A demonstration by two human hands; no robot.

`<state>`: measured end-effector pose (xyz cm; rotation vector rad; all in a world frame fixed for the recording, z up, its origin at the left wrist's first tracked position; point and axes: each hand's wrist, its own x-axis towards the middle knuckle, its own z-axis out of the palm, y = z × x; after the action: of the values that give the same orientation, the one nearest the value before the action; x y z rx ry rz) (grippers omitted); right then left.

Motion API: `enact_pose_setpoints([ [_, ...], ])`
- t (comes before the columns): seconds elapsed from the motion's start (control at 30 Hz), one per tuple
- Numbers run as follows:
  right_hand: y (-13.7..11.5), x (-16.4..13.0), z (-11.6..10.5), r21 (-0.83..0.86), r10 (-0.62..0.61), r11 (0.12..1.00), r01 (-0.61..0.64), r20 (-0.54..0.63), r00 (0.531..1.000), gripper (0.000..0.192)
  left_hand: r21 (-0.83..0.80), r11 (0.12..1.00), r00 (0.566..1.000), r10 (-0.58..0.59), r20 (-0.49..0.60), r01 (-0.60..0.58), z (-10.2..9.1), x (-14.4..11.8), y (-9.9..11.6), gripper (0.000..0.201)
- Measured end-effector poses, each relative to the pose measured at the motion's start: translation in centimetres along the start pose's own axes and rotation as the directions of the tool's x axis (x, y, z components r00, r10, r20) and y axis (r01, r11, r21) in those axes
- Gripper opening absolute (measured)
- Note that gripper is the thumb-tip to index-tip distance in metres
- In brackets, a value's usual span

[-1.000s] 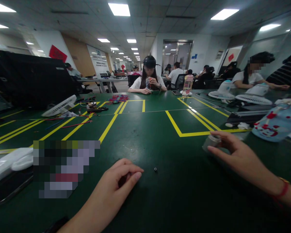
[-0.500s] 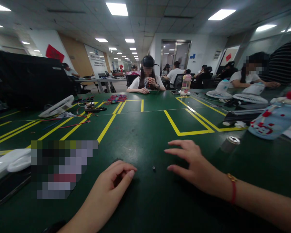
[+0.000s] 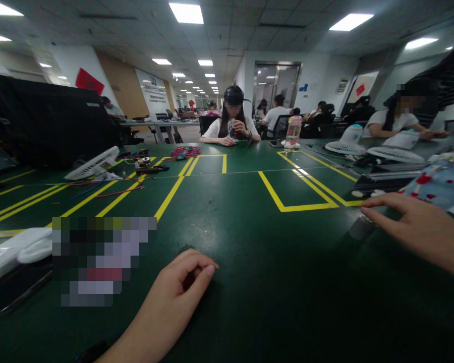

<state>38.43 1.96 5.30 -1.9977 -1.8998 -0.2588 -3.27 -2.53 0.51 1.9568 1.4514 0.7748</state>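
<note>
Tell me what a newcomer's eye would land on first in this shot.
First, the person's two bare hands low on the dark green table: the left hand curled near the front edge, the right hand reaching flat over a small grey cylinder at the right. Next come the bright yellow tape lines boxing off the table's middle, and a person in a dark cap seated at the far end.

At the lower centre of the frame the left hand rests on the dark green surface with fingers curled under. At the right edge the right hand reaches with fingers extended over a small grey cylindrical container, beside yellow tape lines.
</note>
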Motion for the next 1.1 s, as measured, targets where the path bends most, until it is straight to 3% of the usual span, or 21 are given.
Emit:
enact_pose_setpoints([
  [0.13,2.0,-0.4,0.5,0.015,0.135,0.99,-0.138,0.133,0.982,0.041,-0.024,1.0,1.0,-0.003,-0.001,0.003,0.0,-0.1,0.0,0.022],
  [0.4,2.1,-0.7,-0.1,0.054,0.364,0.924,-0.378,0.169,0.916,0.047,-0.027,1.0,1.0,-0.013,0.001,0.013,-0.1,0.1,-0.2,0.02],
  [0.5,2.6,-0.7,-0.2,0.089,0.358,0.92,-0.382,0.208,0.91,0.045,-0.025,1.0,1.0,-0.014,0.012,0.015,-0.1,0.0,-0.2,0.021],
  [0.83,2.7,-0.6,0.2,0.169,0.29,0.932,-0.321,0.182,0.939,0.041,-0.044,0.999,1.0,-0.013,0.003,0.013,0.0,-0.1,-0.4,0.021],
  [1.0,2.6,-0.8,0.6,0.476,0.283,0.809,-0.345,0.198,0.938,0.04,-0.053,0.999,1.0,-0.011,0.009,0.011,-0.1,0.0,-0.4,0.021],
  [1.07,2.5,-0.9,1.0,0.474,0.334,0.794,-0.38,0.182,0.925,0.042,-0.055,0.998,1.0,-0.012,0.013,0.013,-0.1,0.0,-0.4,0.021],
  [1.1,2.6,-0.9,1.1,0.432,0.332,0.83,-0.354,0.129,0.934,0.042,-0.058,0.998,1.0,-0.015,0.014,0.015,-0.1,-0.1,-0.4,0.021],
])
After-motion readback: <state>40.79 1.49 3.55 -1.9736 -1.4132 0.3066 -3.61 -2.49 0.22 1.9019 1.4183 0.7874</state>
